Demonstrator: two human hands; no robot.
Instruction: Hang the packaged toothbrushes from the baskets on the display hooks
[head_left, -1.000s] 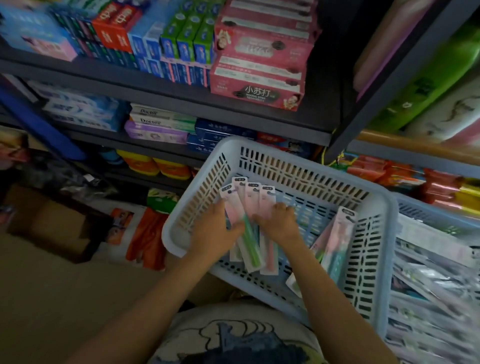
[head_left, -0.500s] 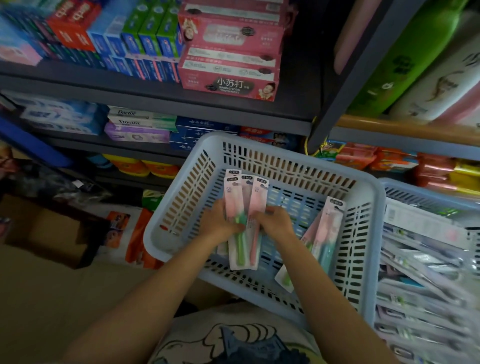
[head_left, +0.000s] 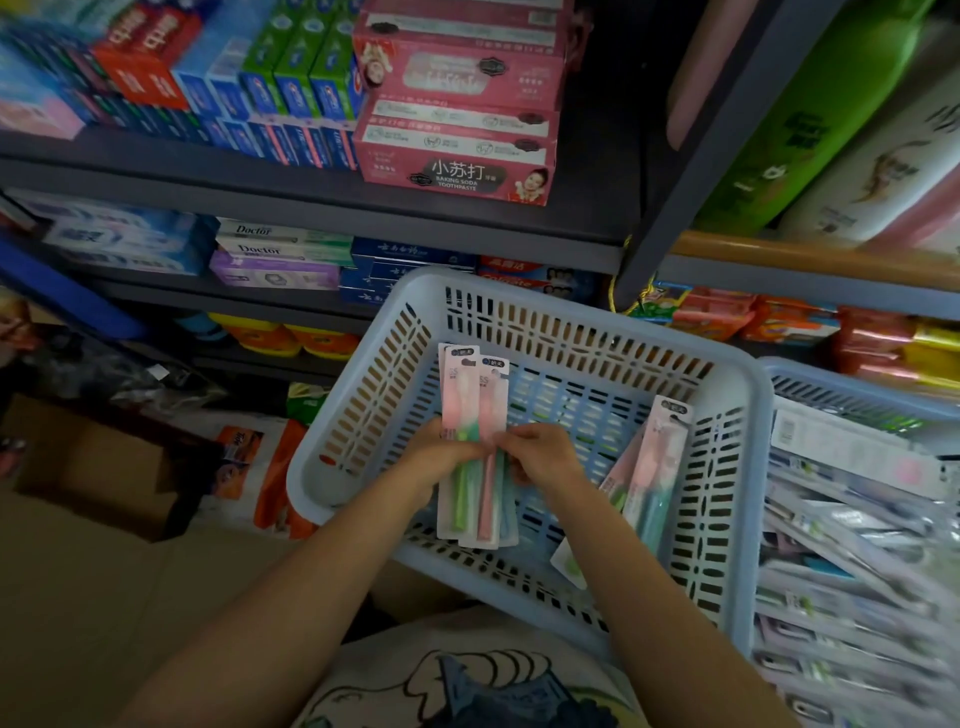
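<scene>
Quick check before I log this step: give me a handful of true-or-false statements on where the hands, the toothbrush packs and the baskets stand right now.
1. Both hands hold one stack of toothbrush packs over the pale blue basket. True: left hand and right hand grip it mid-length.
2. That basket holds no other packs. False: a few more packs lean against its right wall.
3. The basket to the right is empty. False: it is full of packaged brushes.
4. Pink toothpaste boxes sit on the shelf above. True.
5. A pack already hangs on a hook. False: no hook is in view.
</scene>
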